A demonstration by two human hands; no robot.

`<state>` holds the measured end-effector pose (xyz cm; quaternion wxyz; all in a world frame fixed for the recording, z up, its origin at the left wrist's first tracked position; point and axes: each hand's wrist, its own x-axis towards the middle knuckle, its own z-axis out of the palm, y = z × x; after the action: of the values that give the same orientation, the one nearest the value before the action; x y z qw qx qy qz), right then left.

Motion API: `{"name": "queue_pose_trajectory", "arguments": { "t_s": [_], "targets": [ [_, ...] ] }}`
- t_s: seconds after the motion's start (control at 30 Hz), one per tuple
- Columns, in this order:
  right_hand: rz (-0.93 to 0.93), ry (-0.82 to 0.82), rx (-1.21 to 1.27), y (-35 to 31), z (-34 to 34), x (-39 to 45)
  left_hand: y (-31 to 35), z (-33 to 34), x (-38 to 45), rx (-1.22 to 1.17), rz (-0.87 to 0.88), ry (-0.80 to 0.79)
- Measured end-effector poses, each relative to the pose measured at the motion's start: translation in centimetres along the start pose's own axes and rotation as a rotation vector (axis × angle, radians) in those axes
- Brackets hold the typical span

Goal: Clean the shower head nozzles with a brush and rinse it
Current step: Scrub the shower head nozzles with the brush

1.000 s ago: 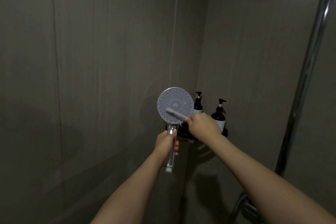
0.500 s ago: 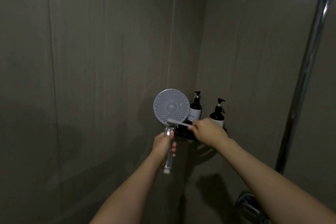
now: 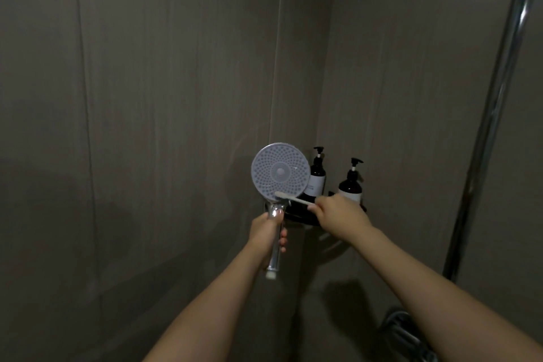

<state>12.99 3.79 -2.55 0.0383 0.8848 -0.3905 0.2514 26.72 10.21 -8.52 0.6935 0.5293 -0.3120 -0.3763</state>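
Observation:
A round shower head (image 3: 280, 173) with a grey nozzle face points toward me, held upright in the shower's corner. My left hand (image 3: 265, 231) is wrapped around its chrome handle just below the head. My right hand (image 3: 338, 214) grips the end of a thin white brush (image 3: 295, 199). The brush lies almost level, and its bristle tip touches the lower edge of the nozzle face.
Two dark pump bottles (image 3: 317, 176) (image 3: 351, 184) stand on a black corner shelf (image 3: 296, 217) right behind my right hand. A chrome riser pipe (image 3: 487, 126) runs up the right wall. A chrome fitting (image 3: 407, 335) sits low at the right. Grey tiled walls close in on both sides.
The brush has moved down from the middle of the nozzle face to its lower edge. My right hand dropped slightly with it. The left hand holds the handle as before.

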Motion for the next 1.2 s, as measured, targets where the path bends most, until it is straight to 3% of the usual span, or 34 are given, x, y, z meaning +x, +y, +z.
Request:
{"name": "queue_pose_trajectory", "arguments": {
  "t_s": [0.1, 0.27, 0.43, 0.53, 0.67, 0.8, 0.93, 1.07, 1.2],
  "targets": [
    [0.084, 0.125, -0.009, 0.4, -0.8, -0.1, 0.2, 0.0, -0.1, 0.004, 0.009, -0.008],
    [-0.098, 0.015, -0.111, -3.9, 0.5, -0.5, -0.2, 0.6, -0.2, 0.017, 0.009, -0.004],
    [0.110, 0.179, 0.061, -3.3, -0.6, 1.0, 0.1, 1.3, -0.2, 0.054, 0.014, -0.015],
    [0.037, 0.141, 0.054, -4.0, -0.8, 1.1, 0.4, 1.1, -0.1, 0.065, 0.022, -0.011],
    [0.184, 0.187, 0.135, -2.8, -1.6, 1.6, 0.2, 0.4, 0.0, 0.091, 0.011, -0.017],
    [0.089, 0.117, 0.108, -3.7, -0.8, 1.4, -0.1, 0.4, 0.0, 0.081, 0.016, -0.006],
    [0.202, 0.162, 0.143, -2.5, -1.9, 2.2, -0.3, 0.5, 0.0, 0.127, 0.004, -0.011],
    [0.109, 0.045, 0.158, -4.1, -1.6, 1.9, -0.3, 0.6, 0.0, 0.129, 0.019, -0.006],
    [0.182, 0.132, 0.193, -3.5, -2.0, 2.2, 0.0, 0.7, 0.0, 0.183, 0.032, -0.024]
  ]
}}
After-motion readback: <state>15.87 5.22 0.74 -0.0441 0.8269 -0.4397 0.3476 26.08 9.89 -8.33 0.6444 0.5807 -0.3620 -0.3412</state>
